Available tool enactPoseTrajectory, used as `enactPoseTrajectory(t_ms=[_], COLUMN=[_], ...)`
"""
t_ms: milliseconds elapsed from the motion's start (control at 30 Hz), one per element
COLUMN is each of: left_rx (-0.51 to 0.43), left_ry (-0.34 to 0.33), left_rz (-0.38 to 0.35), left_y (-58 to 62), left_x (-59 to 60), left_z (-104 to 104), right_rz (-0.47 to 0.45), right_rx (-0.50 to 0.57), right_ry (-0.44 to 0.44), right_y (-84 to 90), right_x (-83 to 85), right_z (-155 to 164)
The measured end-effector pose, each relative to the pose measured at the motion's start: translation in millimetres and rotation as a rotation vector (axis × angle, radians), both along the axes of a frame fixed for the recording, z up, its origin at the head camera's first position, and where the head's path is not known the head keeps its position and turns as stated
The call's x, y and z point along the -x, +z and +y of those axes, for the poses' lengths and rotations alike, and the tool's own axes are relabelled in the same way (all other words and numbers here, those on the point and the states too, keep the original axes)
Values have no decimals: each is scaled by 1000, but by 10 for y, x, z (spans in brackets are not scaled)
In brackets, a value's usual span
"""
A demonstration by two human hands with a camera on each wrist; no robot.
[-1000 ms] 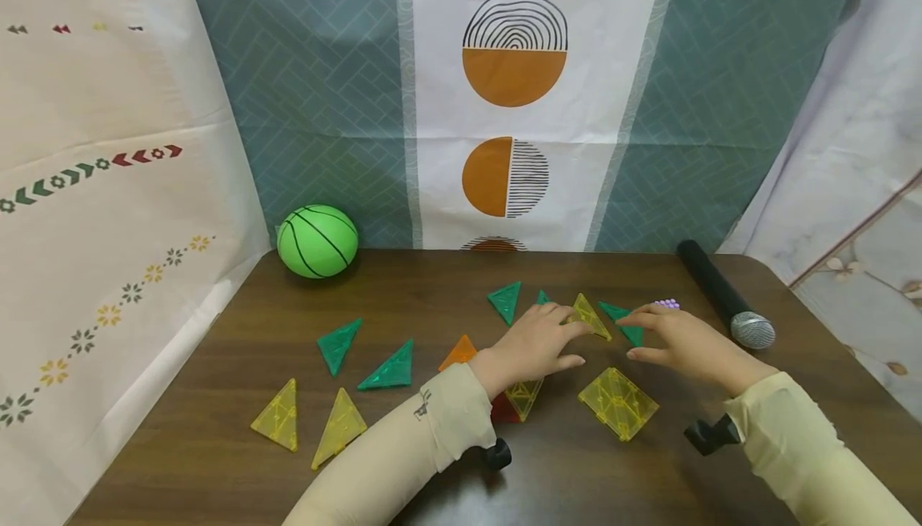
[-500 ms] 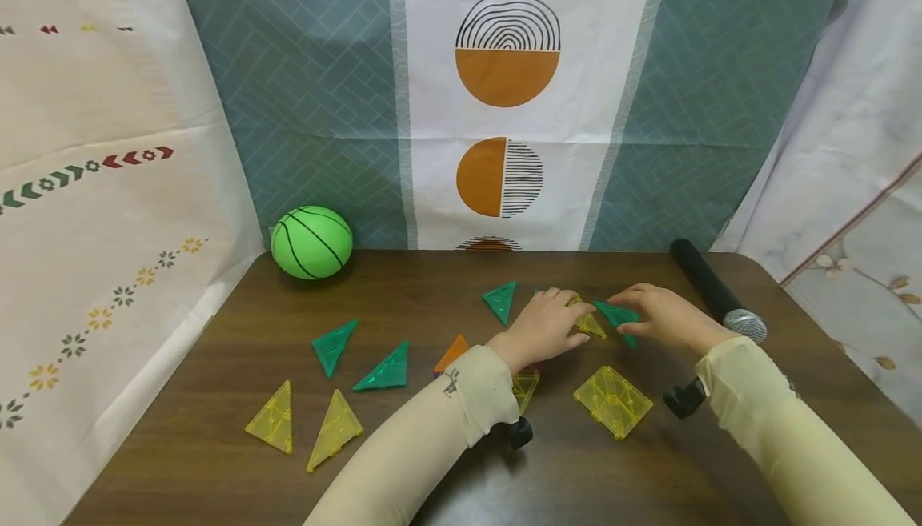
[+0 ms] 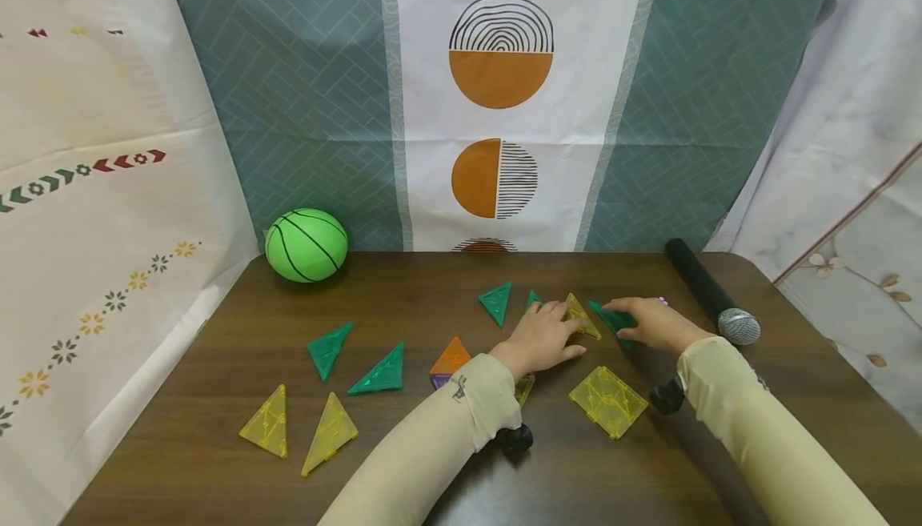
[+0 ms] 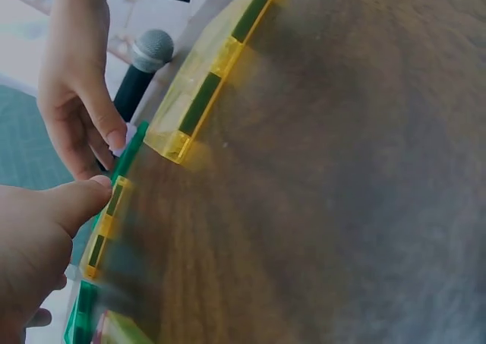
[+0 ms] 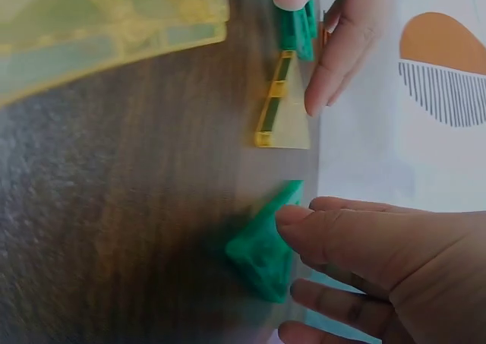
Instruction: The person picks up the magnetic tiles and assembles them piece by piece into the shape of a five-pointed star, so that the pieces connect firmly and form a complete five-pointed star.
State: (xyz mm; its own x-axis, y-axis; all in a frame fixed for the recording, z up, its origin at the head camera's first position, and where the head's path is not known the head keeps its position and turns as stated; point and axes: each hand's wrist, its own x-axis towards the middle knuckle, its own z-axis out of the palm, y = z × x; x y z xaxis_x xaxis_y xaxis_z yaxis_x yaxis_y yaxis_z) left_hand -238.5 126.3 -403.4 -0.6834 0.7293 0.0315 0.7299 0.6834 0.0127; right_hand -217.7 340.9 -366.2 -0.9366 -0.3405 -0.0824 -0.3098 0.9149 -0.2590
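Brown wooden bench (image 3: 418,294), left hand (image 3: 540,339) and right hand (image 3: 657,324) above.
Each grip looks loosely spread; the translucent green plastic triangle (image 3: 609,318) lies just left of the closer right hand, long edge slanting far-left to near-right.

On the tabletop (image 3: 403,462), a tile (image 3: 587,326) is lying between the left hand (image 3: 538,340) and the right hand (image 3: 657,323), a ball (image 3: 306,245) beyond them leftward, a microphone (image 3: 709,290) rightward.
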Motion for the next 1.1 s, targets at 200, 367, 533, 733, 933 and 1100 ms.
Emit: enactPoseTrajectory(t_ms=[200,367,533,733,933,1100], left_rx=[28,22,2,4,5,13], left_ry=[-14,-21,-46,-73,-93,-126], left_rz=[0,20,14,9,10,21], left_y=[-35,-46,-42,-16,-16,-27], left_x=[2,8,-1,-34,-61,-85], left_z=[14,0,-7,-7,-27,-42], right_rz=[29,22,18,31,51,61], right_rx=[-59,-102,-116,-116,-116,-116], right_ry=[23,6,-14,-28,-36,-41], right_y=[-82,-85,-87,-98,-107,-106], right_x=[31,36,34,23,-18,-72], right_z=[-14,-38,-60,-86,-128,-167])
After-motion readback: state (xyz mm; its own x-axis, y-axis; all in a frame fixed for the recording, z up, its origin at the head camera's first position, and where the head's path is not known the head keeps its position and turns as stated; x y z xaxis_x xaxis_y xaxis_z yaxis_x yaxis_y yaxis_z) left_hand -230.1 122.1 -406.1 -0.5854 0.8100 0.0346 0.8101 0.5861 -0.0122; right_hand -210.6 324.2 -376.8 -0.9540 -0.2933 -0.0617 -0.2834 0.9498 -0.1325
